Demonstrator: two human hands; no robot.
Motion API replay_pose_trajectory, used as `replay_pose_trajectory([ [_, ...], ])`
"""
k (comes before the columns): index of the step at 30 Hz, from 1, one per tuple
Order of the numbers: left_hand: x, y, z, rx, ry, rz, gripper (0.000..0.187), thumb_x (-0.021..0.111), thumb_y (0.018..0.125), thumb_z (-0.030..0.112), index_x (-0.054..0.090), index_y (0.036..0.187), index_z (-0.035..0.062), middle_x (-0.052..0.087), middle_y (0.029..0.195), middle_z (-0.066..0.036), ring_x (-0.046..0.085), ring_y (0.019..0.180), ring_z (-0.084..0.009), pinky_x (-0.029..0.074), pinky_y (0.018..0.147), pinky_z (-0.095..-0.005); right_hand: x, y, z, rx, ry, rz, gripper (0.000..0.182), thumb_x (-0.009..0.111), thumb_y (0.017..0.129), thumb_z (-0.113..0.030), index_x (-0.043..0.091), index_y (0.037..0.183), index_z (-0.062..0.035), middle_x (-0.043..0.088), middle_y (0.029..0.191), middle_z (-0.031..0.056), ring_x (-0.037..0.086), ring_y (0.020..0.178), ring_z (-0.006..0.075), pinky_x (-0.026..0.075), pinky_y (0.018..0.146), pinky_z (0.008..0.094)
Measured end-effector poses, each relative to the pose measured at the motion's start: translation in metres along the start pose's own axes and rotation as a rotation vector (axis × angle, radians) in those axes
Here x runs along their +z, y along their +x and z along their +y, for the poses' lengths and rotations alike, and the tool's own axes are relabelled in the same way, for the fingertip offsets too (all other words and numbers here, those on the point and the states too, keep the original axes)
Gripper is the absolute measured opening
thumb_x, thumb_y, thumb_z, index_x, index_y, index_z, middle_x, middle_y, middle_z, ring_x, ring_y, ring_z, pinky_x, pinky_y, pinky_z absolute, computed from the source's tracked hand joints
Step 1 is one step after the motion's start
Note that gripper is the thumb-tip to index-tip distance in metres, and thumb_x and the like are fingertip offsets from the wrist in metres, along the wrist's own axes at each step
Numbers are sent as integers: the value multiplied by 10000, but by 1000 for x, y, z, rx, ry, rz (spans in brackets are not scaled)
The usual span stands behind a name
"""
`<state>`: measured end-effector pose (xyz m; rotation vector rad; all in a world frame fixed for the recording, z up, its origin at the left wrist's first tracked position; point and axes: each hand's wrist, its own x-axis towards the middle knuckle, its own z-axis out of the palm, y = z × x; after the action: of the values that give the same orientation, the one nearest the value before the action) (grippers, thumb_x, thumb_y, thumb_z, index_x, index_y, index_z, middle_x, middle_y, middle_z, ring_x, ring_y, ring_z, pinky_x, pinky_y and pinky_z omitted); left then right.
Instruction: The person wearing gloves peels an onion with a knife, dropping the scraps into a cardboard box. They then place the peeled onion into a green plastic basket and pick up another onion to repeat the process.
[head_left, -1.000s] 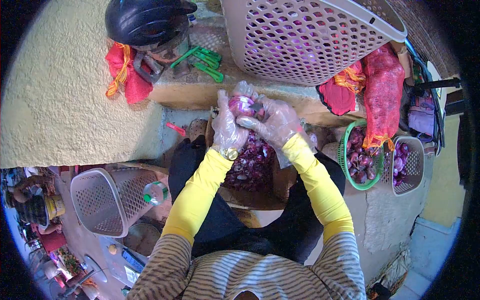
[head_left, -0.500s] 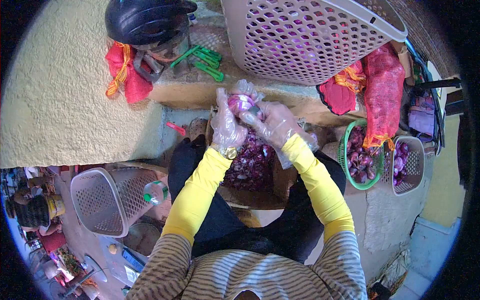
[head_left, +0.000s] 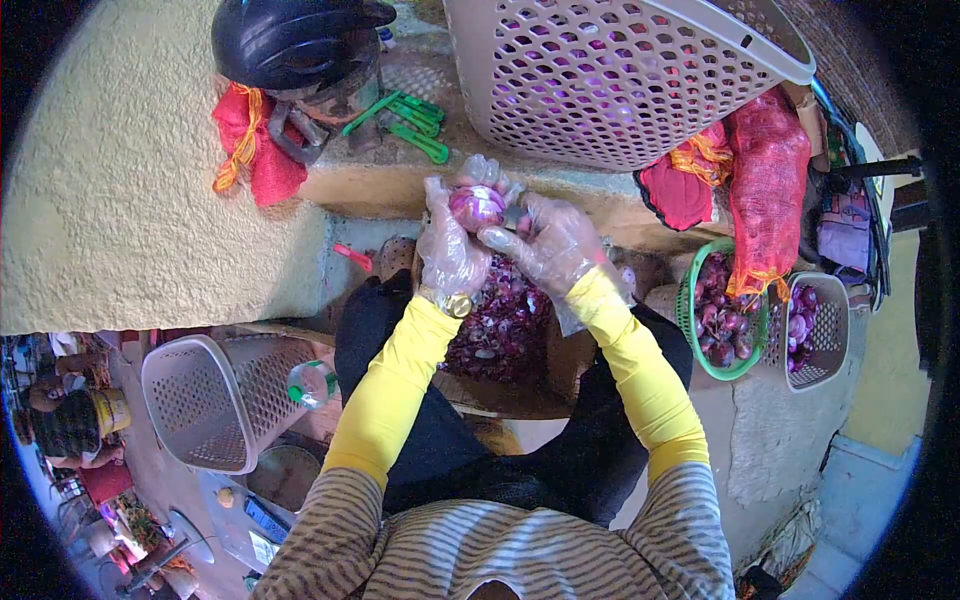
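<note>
A purple and white onion [head_left: 477, 207] is held up in front of me by my left hand [head_left: 452, 243], which wears a clear plastic glove. My right hand [head_left: 551, 240], gloved the same way, is closed around a small dark blade [head_left: 515, 217] at the onion's right side. The blade's handle is hidden in the fingers. Below both hands, between my legs, a box [head_left: 510, 398] holds a heap of purple onion skins [head_left: 499, 325].
A large perforated basket [head_left: 600, 90] of onions stands on the ledge, near green cutters [head_left: 416, 128] and a black helmet [head_left: 290, 45]. Right: red net bag [head_left: 768, 190], green basket [head_left: 686, 320], small basket [head_left: 830, 330]. Left: basket [head_left: 195, 400], bottle [head_left: 313, 384].
The onion has turned and shifted slightly left, showing more of its surface. My right hand has drawn back a little to the right, with the blade now apart from the onion's middle.
</note>
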<state>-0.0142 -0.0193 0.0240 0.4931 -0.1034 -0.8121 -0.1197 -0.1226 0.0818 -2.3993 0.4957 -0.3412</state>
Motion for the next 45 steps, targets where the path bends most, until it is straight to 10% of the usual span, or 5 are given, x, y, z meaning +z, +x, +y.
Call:
replay_pose_trajectory([
  [17,-1,2,-2,-19,17,9,649,368,1021,615,552,1322,70,596,1295,-78,565,1194,-267,408,1130,-540,18,3,12,293,384,-293,521,615,918,-571,734,979,-68,680,786,226,684,777,419,522,710,485],
  [23,5,2,5,-85,-112,41,633,386,1026,592,545,1339,65,587,1329,-90,551,1224,-286,365,1156,-570,6,-2,6,-125,146,-199,549,646,882,-610,718,893,-66,677,748,191,670,712,388,518,673,458],
  [32,1,0,8,-145,-52,28,490,518,1044,419,494,1351,37,595,1198,-114,564,1142,-245,477,1031,-451,9,3,26,146,268,98,477,781,849,-428,624,1015,-8,601,699,118,574,619,237,479,618,401],
  [45,-4,0,13,-278,-165,46,516,553,1022,448,518,1329,35,595,1245,-126,579,1120,-235,493,1004,-440,27,5,41,188,548,-5,371,723,927,-402,629,1016,-53,497,735,-23,416,676,93,401,588,288],
])
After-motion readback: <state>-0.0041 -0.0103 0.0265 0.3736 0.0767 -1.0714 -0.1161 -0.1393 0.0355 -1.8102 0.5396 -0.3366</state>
